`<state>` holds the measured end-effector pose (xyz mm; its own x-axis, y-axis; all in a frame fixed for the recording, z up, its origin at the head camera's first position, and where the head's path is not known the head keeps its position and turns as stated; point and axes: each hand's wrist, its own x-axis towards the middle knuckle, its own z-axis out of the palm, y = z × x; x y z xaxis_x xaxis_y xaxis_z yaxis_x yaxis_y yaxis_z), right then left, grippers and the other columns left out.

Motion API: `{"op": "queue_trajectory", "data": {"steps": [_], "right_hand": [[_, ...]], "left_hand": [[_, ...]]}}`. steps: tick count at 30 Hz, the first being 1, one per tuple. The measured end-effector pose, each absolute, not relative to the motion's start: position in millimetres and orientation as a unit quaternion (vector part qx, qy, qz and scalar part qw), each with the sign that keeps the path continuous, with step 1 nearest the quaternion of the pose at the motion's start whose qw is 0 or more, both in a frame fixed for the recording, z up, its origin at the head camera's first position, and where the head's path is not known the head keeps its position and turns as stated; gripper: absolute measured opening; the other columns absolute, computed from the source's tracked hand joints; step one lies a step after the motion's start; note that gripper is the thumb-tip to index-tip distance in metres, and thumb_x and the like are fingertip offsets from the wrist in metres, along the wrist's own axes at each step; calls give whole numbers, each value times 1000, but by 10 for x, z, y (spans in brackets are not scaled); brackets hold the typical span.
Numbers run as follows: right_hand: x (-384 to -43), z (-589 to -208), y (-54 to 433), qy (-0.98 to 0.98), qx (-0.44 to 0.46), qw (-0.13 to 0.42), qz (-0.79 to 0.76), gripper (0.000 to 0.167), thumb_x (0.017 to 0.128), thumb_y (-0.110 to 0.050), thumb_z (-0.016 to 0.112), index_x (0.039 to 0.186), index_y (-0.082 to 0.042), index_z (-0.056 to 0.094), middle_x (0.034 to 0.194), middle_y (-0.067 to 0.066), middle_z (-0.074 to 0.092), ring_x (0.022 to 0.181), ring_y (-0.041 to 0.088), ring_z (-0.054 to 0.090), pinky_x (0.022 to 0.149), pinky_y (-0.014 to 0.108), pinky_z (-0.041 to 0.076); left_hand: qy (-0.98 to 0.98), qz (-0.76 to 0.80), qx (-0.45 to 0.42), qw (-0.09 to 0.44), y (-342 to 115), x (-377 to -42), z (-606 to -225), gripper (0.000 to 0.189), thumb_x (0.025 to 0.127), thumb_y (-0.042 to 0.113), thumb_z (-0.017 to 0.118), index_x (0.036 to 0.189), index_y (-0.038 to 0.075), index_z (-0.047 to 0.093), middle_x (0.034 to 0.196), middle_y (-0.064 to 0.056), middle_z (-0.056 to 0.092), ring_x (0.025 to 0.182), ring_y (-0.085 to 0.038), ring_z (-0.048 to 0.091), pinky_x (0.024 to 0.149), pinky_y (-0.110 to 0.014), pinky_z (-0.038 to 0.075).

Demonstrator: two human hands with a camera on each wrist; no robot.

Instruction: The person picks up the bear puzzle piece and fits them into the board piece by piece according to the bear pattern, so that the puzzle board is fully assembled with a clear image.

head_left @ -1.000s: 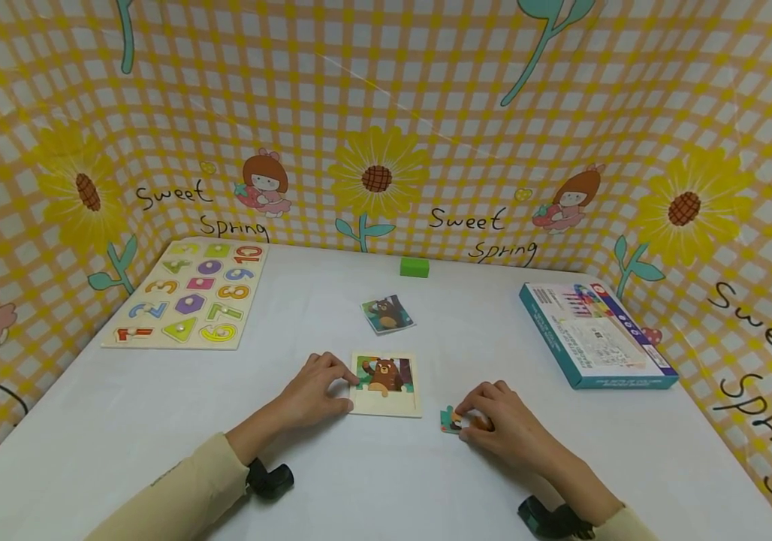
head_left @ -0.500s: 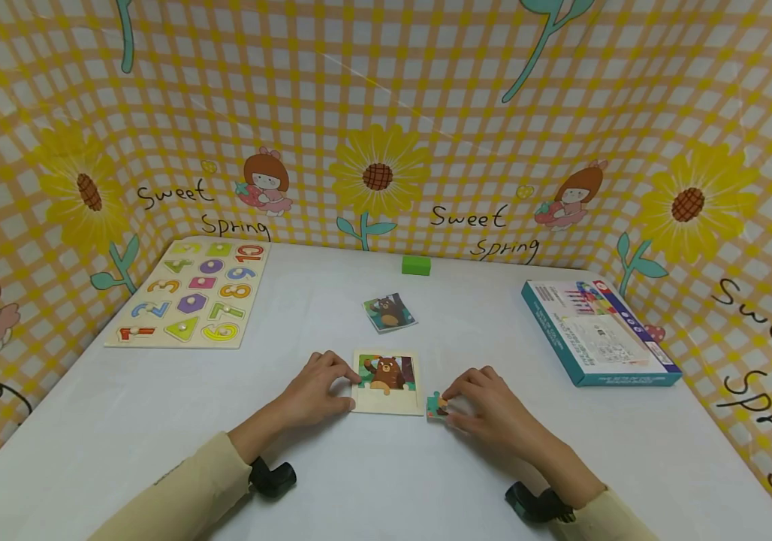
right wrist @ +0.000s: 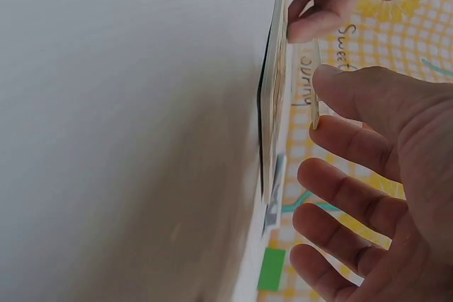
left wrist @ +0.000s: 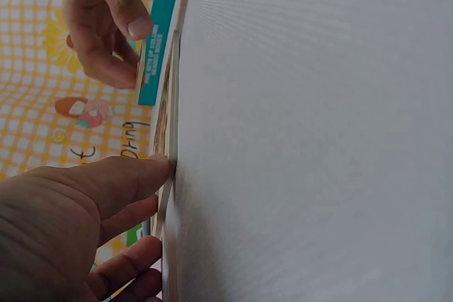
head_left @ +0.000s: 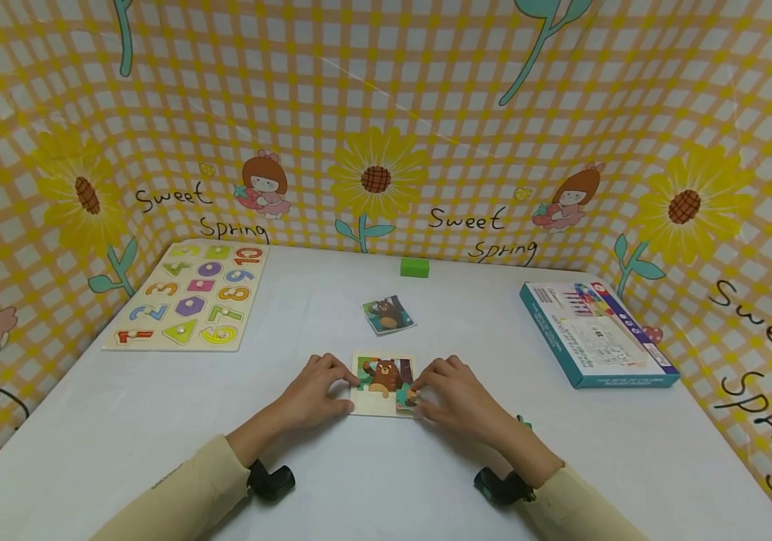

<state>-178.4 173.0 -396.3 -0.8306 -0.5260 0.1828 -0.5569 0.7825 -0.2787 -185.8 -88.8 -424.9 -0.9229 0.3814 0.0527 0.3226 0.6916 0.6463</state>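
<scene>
A square wooden puzzle board [head_left: 374,406] lies on the table, its upper part filled with a brown bear picture and its lower left bare. My left hand [head_left: 318,392] holds the board's left edge with thumb and fingers. Between thumb and forefinger, my right hand [head_left: 459,400] pinches a teal and brown jigsaw piece [head_left: 404,398] over the board's lower right. In the right wrist view, that jigsaw piece [right wrist: 316,109] stands clear of the puzzle board [right wrist: 268,125], and the other fingers are spread. The right hand covers part of the board's right edge.
Behind the board lies a bear picture card [head_left: 388,315], with a green block [head_left: 414,267] farther back. A number and shape board [head_left: 206,332] is at the left, a teal-edged box [head_left: 612,334] at the right. Patterned cloth [head_left: 291,98] rises behind and at both sides.
My right hand has carried the jigsaw piece leftward from the table at the right to over the board's lower right. The left hand stays at the board's left edge.
</scene>
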Motion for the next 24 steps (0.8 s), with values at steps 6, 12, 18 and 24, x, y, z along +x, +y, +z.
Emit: {"op": "queue_trajectory", "data": {"steps": [6,12,18,24], "right_hand": [[-1851,-3951,1590,-938,305,48,159,23,77,-25,76,96,-16,71,100,-1,61,93,15,45,83,36,40],[-1892,-3976,1472,-936,317,41,149,24,77,-26,77,96,-15,71,97,0,61,91,15,45,82,35,39],[-1912,-4011,1370,-928,339,42,148,23,76,-26,77,96,-17,70,96,-1,61,88,14,43,79,32,37],[-1921,-4018,1289,-933,330,24,137,24,77,-29,76,97,-17,71,97,-2,60,90,14,44,80,32,37]], "left_hand": [[919,341,195,37,-892,-1868,-4253,27,78,20,75,104,16,69,115,-4,54,106,-21,41,90,-40,39],[919,338,202,30,-901,-1868,-4254,27,78,20,75,104,15,69,115,-5,55,105,-21,41,89,-39,39],[919,339,199,35,-906,-1856,-4257,27,78,21,75,104,16,69,115,-4,55,104,-20,41,89,-38,39],[919,338,201,34,-909,-1853,-4265,28,77,20,75,104,16,69,114,-4,54,104,-19,41,88,-38,38]]}}
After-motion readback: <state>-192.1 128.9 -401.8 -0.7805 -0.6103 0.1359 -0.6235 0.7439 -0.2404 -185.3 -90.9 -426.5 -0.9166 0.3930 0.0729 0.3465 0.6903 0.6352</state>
